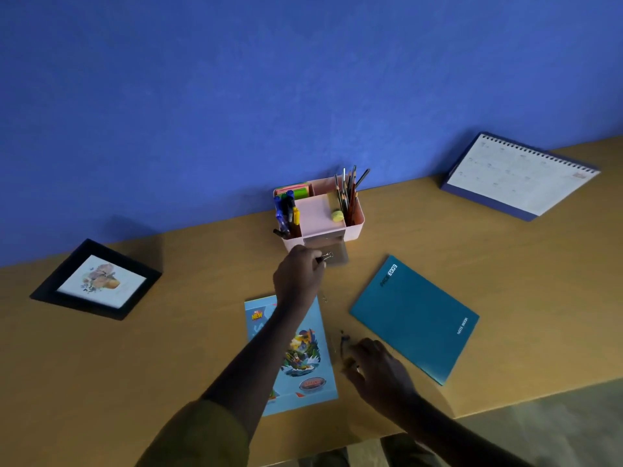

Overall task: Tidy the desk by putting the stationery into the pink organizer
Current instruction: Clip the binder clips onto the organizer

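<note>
The pink organizer (pixel 354 219) stands at the back of the desk against the blue wall, holding pens (pixel 286 210), pencils (pixel 349 193), sticky notes (pixel 292 190) and a yellow eraser (pixel 337 216). Its small front drawer (pixel 332 252) is pulled open. My left hand (pixel 298 274) pinches a binder clip (pixel 326 256) just above that drawer. My right hand (pixel 377 364) reaches down, fingers curled, over small dark clips (pixel 344 340) lying on the desk between the two books. Whether it grips one is unclear. A loose paper clip (pixel 324 297) lies near my left wrist.
A teal notebook (pixel 416 318) lies to the right, and a light blue illustrated booklet (pixel 303 362) sits under my left forearm. A black picture frame (pixel 97 281) lies at the left. At the back right leans a spiral desk calendar (pixel 515 176). The desk's front edge (pixel 539 396) runs at lower right.
</note>
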`<state>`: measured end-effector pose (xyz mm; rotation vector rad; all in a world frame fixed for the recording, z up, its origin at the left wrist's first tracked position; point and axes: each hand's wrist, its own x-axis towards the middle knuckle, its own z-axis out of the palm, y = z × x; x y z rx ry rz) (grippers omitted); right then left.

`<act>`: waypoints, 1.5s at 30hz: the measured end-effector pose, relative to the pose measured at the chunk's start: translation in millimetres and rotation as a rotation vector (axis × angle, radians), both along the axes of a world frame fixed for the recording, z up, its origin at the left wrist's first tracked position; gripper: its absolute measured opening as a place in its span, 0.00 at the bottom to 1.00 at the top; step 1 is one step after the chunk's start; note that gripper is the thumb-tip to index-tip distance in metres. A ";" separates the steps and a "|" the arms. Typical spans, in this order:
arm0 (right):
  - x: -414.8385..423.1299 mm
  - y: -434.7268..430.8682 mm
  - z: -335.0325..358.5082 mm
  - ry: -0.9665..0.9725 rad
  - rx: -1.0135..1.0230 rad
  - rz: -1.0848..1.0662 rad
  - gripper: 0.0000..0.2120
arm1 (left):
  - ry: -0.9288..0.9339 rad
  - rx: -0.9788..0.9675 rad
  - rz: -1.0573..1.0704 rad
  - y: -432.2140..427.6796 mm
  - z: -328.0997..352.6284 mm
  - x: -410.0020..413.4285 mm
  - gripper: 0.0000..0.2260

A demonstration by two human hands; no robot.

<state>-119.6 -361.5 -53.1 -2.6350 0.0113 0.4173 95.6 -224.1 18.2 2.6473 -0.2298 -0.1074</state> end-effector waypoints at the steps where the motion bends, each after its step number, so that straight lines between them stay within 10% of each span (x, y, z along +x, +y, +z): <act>1: -2.5 0.9 0.0 0.018 -0.010 0.014 0.17 | -0.002 0.024 -0.005 -5.7 -0.7 4.2 0.10; 22: -9.9 -1.7 -6.0 -0.128 -0.059 0.125 0.22 | -0.070 0.309 -0.076 -51.4 -43.9 29.5 0.11; 45: 130.1 -26.2 63.2 -0.191 0.200 -0.032 0.06 | 0.022 -0.219 0.259 24.3 -36.2 -17.8 0.12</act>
